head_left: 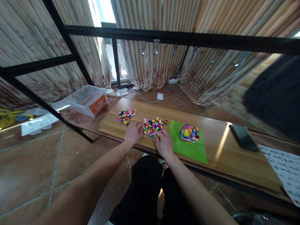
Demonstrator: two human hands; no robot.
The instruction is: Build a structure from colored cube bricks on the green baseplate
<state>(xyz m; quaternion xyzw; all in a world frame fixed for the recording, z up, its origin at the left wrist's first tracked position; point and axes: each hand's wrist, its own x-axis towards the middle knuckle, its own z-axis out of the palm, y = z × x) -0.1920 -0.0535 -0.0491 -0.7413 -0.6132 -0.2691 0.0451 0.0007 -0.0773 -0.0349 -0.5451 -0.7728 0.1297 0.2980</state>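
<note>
A large heap of small multicoloured toy bricks [154,125] lies on the wooden bench top between my hands. My left hand [134,132] rests at the heap's left edge, its fingers loosely bent and lying over the wood. At the near right edge of the heap, my right hand [164,143] has its fingertips drawn together; whatever is between them is too small to make out. Just right of that hand is a green studded baseplate [187,151], carrying a built block of mixed-colour bricks [189,133]. A smaller brick pile [126,115] lies beyond my left hand.
A dark phone [243,137] and a printed sheet [282,170] lie toward the bench's right end. Left of the bench top stands a clear plastic bin [87,100] with an orange label. A black metal frame bar [164,37] crosses ahead, before curtains.
</note>
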